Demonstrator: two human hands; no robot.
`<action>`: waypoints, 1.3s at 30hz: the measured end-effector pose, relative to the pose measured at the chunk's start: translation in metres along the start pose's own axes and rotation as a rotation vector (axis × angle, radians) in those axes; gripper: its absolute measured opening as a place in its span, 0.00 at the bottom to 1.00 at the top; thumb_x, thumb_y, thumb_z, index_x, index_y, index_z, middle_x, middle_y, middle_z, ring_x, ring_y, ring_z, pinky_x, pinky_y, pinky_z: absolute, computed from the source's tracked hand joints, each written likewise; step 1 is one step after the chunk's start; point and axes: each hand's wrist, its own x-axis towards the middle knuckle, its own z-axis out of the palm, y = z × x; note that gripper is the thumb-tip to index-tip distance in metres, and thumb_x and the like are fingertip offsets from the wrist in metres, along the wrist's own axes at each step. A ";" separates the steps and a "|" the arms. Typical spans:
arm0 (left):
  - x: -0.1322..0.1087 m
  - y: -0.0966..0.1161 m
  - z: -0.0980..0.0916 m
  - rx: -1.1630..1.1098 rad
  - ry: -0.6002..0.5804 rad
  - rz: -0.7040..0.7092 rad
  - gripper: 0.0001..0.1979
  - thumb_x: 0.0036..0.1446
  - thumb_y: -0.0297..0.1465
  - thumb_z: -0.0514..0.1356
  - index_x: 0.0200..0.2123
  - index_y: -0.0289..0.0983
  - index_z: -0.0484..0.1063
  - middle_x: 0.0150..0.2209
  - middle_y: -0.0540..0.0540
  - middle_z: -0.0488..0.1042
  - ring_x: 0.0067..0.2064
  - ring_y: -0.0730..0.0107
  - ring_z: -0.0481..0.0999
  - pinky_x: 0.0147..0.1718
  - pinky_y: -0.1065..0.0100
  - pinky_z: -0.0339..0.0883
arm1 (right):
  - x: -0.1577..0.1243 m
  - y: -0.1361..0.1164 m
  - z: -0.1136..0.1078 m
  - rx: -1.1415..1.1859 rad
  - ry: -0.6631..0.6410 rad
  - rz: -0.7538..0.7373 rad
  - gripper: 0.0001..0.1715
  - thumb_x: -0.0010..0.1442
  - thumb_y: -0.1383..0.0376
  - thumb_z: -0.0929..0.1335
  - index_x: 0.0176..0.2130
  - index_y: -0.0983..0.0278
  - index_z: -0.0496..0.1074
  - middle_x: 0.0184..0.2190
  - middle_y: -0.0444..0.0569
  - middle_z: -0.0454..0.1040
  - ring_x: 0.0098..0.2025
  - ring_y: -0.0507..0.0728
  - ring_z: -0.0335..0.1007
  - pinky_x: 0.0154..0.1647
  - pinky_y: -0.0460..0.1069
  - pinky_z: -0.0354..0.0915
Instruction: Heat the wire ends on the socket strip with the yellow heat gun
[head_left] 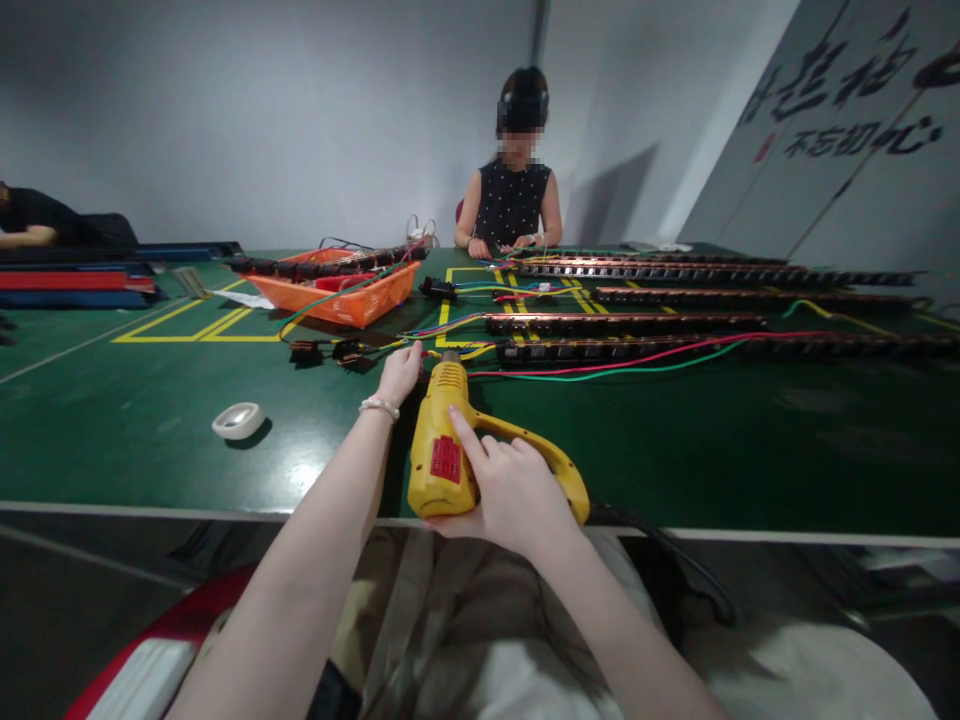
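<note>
My right hand [517, 490] is wrapped round a yellow heat gun [437, 440], its index finger stretched along the casing. The gun's metal nozzle points away from me, toward thin coloured wires [474, 352]. Just left of the nozzle, my left hand [401, 374] is closed on the wires, its fingertips partly hidden. Those wires run to a long black strip with copper edging [600, 350] on the right. Small black connectors [306, 352] lie left of my left hand. A red wire and a green wire [570, 377] stretch off to the right.
An orange basket [367, 300] holding black strips stands beyond my left hand. A white tape roll [238, 421] lies at the left on the green table [150, 440]. More copper-edged strips [675, 268] lie farther back. A co-worker [517, 200] sits opposite. The gun's black cord [675, 545] hangs over the front edge.
</note>
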 end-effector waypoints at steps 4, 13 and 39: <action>-0.003 0.008 -0.003 0.041 -0.008 0.001 0.23 0.59 0.43 0.46 0.16 0.38 0.61 0.17 0.49 0.65 0.23 0.69 0.64 0.26 0.68 0.52 | 0.005 0.000 0.000 0.028 -0.013 -0.032 0.66 0.47 0.31 0.58 0.66 0.72 0.41 0.37 0.56 0.72 0.35 0.63 0.70 0.41 0.57 0.61; -0.006 0.011 -0.007 0.068 -0.029 0.005 0.21 0.57 0.41 0.47 0.15 0.38 0.56 0.17 0.52 0.59 0.24 0.72 0.58 0.25 0.69 0.49 | 0.013 0.008 0.000 0.083 -0.038 -0.103 0.66 0.46 0.30 0.56 0.66 0.71 0.42 0.37 0.56 0.73 0.36 0.63 0.72 0.42 0.56 0.62; -0.019 0.010 -0.006 -0.163 -0.155 -0.074 0.19 0.51 0.41 0.52 0.12 0.39 0.58 0.13 0.51 0.61 0.19 0.74 0.58 0.25 0.67 0.53 | -0.034 0.081 -0.024 0.103 -0.045 0.040 0.67 0.40 0.39 0.71 0.67 0.63 0.42 0.47 0.56 0.75 0.43 0.67 0.73 0.43 0.57 0.64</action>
